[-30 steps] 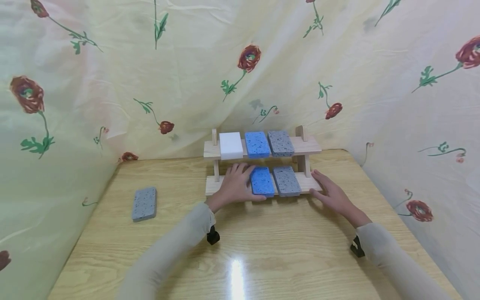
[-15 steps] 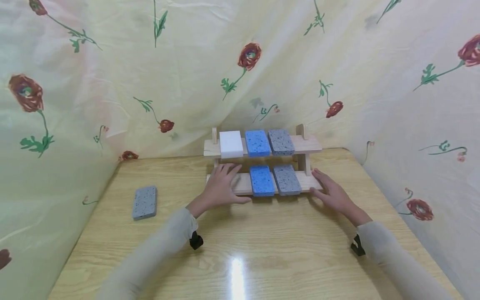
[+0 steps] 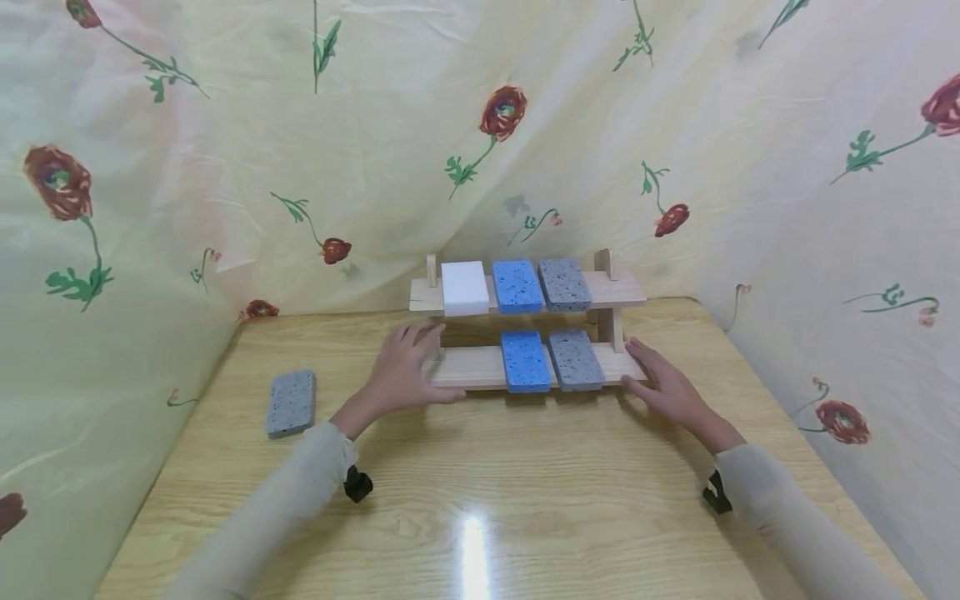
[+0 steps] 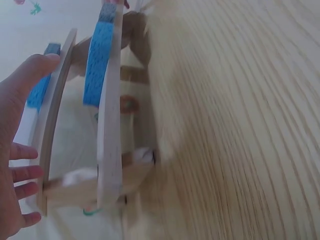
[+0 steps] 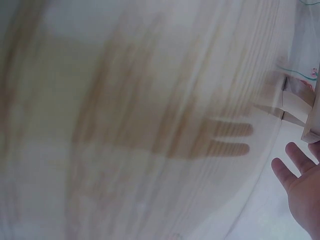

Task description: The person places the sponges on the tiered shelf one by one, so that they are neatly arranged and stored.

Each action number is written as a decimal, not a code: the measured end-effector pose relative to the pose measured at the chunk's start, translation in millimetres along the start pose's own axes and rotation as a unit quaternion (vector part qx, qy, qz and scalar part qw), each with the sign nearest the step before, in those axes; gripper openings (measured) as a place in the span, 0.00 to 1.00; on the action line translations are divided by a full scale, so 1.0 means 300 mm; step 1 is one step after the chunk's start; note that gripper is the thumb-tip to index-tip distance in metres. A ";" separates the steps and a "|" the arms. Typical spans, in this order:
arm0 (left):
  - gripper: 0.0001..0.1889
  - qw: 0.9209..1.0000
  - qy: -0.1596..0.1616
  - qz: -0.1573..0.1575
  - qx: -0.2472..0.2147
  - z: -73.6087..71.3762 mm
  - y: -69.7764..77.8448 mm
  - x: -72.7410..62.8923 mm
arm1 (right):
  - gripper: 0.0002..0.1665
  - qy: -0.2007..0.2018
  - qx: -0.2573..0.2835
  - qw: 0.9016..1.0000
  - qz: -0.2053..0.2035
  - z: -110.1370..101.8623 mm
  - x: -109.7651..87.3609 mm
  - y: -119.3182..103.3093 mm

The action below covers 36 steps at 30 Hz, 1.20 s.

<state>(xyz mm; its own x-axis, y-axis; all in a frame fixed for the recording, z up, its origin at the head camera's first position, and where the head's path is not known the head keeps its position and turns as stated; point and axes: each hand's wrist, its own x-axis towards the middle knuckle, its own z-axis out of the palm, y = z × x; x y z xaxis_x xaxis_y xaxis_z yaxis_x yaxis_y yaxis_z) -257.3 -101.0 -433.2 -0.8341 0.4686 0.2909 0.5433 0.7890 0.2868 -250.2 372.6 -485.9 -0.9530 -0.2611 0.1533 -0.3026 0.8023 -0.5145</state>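
Note:
A two-tier wooden rack (image 3: 468, 367) stands against the back. Its upper shelf bears a white sponge (image 3: 465, 288), a blue sponge (image 3: 517, 286) and a dark grey sponge (image 3: 564, 284). Below them on the lower shelf lie another blue sponge (image 3: 525, 361) and grey sponge (image 3: 575, 359). My left hand (image 3: 397, 371) is at the rack's left end, fingers spread and holding nothing; the left wrist view shows the hand (image 4: 17, 150) beside the shelves. At the lower shelf's right end is my right hand (image 3: 667, 392), thumb by the front corner, fingers (image 5: 300, 159) extended alongside.
A lighter grey sponge (image 3: 291, 403) lies apart on the left of the wooden table (image 3: 555, 500). Cloth with a red flower print (image 3: 360, 150) hangs behind the table and along both sides.
My left hand has drawn away from the lower blue sponge and moved left to the rack's end, uncovering the lower shelf's left part. The right hand stays in place.

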 end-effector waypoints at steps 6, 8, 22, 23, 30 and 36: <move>0.59 1.000 0.018 -0.015 -0.018 -0.042 -0.052 -0.038 | 0.45 -0.002 -0.003 1.000 0.006 0.002 -0.002 0.003; 0.58 0.999 0.019 -0.021 -0.022 -0.053 -0.073 -0.055 | 0.45 -0.001 -0.003 1.000 0.006 0.004 -0.003 0.004; 0.56 0.995 0.028 -0.088 -0.042 -0.110 -0.233 -0.210 | 0.45 -0.005 0.003 1.000 0.010 0.007 -0.006 0.010; 0.56 0.994 0.027 -0.091 -0.047 -0.114 -0.244 -0.221 | 0.45 -0.006 0.005 1.000 0.010 0.007 -0.005 0.010; 0.55 0.991 0.023 -0.107 -0.071 -0.138 -0.326 -0.292 | 0.45 -0.005 0.002 1.000 0.007 0.007 -0.004 0.006; 0.56 0.991 0.005 -0.119 -0.064 -0.153 -0.389 -0.336 | 0.45 0.000 0.002 1.000 0.003 0.003 -0.001 -0.002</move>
<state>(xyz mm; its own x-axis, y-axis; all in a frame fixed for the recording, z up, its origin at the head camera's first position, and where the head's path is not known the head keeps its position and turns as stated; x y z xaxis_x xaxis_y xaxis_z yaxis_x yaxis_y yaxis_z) -232.2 -258.5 -454.0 -0.9397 0.2705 0.2094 0.3388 0.8199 0.4615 -249.7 371.5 -486.4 -0.9548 -0.2564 0.1501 -0.2968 0.8022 -0.5181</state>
